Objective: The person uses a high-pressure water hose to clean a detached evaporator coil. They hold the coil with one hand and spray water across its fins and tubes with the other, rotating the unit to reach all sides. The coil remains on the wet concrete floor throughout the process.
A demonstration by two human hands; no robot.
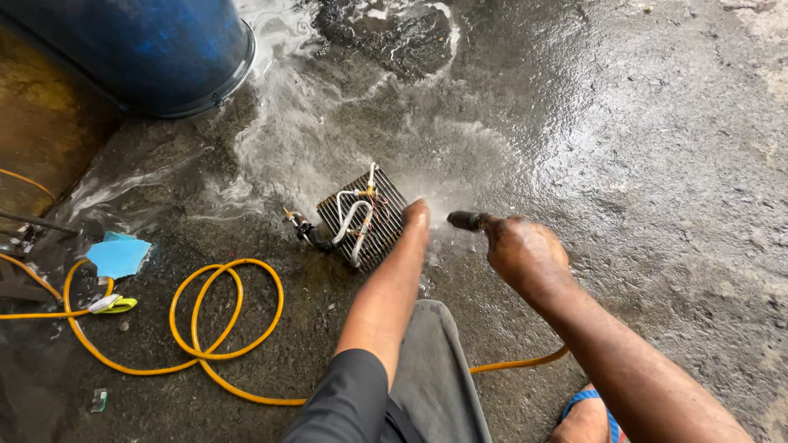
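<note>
1. My right hand (525,254) is closed in a full fist around a dark metal spray nozzle (466,220), which points left toward the middle of the scene.
2. Water sprays from the nozzle across a small square finned metal coil block with bent white tubes (361,217). The block stands tilted on the wet grey concrete floor (657,164), just left of the nozzle.
3. My left hand (416,215) rests against the right edge of the coil block. Spray hides the fingers, so I cannot tell whether they grip the block or only press on it.
4. A yellow rubber hose (222,316) lies in loose loops on the floor at near left; another stretch of it shows under my right forearm.
5. A large blue plastic drum (156,49) stands at far left.
6. A torn light blue scrap (119,254) lies on the floor at left, just beside the hose.
7. My grey trouser leg (435,377) is at the near centre, and a blue sandal strap (587,398) shows to its right.
</note>
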